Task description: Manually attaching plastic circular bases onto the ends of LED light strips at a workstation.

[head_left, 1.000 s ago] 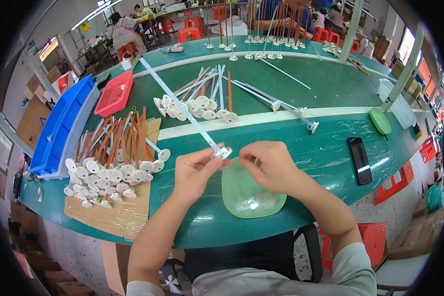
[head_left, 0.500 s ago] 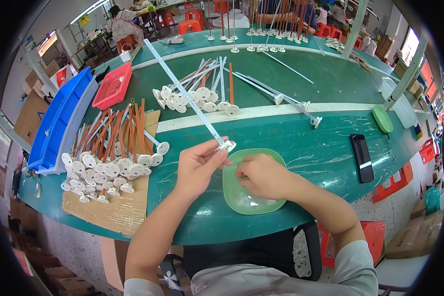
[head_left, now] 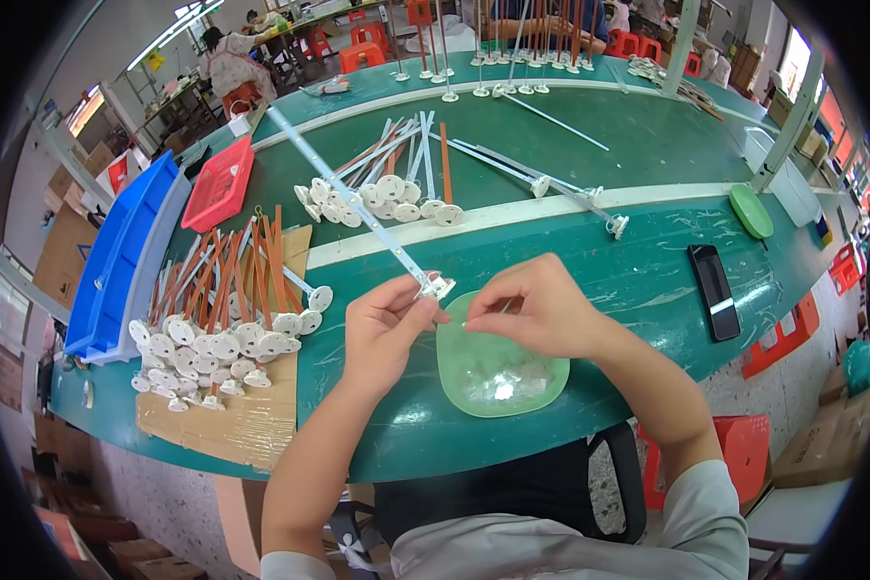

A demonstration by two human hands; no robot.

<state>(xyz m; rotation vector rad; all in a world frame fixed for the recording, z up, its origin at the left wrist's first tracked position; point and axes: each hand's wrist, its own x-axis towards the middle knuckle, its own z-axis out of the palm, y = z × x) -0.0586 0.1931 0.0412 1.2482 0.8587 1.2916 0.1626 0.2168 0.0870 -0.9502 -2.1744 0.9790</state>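
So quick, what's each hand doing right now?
Left hand: closed, holding the long white strip near its end.
Right hand: fingers curled over the green dish; contents cannot be told.

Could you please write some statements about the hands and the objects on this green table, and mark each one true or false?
1. The left hand holds the near end of a long thin white strip. True.
2. The shallow light green plastic dish lies on the brown cardboard sheet. False: it lies on the green table, under the right hand.
3. A flat black phone lies to the right of the dish. True.
4. The red plastic basket stands right of the phone. False: it stands far left, beside the blue plastic bins.
5. Sticks with round white bases lie on the cardboard. True.
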